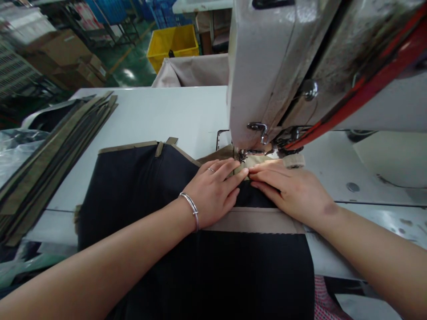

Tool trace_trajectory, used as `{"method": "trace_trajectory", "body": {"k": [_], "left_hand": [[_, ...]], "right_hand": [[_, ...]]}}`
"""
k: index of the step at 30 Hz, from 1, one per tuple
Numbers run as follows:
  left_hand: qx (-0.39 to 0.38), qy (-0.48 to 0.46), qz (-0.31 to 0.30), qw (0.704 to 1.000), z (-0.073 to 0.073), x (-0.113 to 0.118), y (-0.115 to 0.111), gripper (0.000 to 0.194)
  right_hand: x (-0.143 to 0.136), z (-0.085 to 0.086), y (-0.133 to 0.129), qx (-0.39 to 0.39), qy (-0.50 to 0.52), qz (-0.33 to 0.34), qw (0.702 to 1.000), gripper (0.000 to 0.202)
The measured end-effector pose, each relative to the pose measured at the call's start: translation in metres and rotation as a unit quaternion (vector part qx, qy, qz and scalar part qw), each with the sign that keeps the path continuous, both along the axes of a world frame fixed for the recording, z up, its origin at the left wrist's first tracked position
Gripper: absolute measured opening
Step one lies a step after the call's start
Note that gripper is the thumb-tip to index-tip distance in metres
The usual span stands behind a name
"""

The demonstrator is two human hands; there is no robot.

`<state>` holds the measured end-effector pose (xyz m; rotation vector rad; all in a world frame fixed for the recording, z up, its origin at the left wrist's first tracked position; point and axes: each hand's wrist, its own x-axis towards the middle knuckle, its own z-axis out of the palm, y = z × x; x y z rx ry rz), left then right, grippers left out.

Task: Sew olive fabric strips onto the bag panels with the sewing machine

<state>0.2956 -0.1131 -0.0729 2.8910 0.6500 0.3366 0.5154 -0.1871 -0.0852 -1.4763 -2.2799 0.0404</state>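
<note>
Left hand [213, 191], right hand [290, 189] — fingers together, flat on dark fabric [140, 186], tips at presser foot [245, 155]

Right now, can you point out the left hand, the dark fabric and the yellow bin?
left hand [213, 193]: head view, on the back of the hand.
dark fabric [133, 182]: head view, on the flat part left of the wrist.
yellow bin [173, 42]: head view, on its front wall.

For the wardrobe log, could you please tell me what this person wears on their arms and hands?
Both forearms are bare, with no sleeves in view. The left hand has a thin silver bangle at the wrist and a slim ring on one finger. The right hand wears nothing.
</note>
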Motion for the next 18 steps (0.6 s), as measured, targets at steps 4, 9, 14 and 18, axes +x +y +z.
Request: {"method": "trace_trajectory", "body": {"k": [4,9,14,18], "left_hand": [[0.002,-0.004,0.002,1.0,0.0008,0.0009,0.0005,0.042],[0.0,0.0,-0.003,1.0,0.0003,0.0019,0.0026,0.042],[0.004,0.005,-0.003,1.0,-0.0014,0.0027,0.0047,0.043],[0.003,0.009,-0.005,1.0,-0.002,0.0032,0.0067,0.043]], "right_hand": [[0.0,0.0001,0.0033,-0.003,0.003,-0.003,1.0,0.022],[0.0005,-0.0006,0.006,0.012,0.006,-0.01,1.0,0.021],[0.0026,-0.0033,0.0067,0.013,-0.005,-0.017,1.0,0.021],[0.003,-0.004,0.0083,0.02,0.007,-0.016,1.0,0.021]]}}
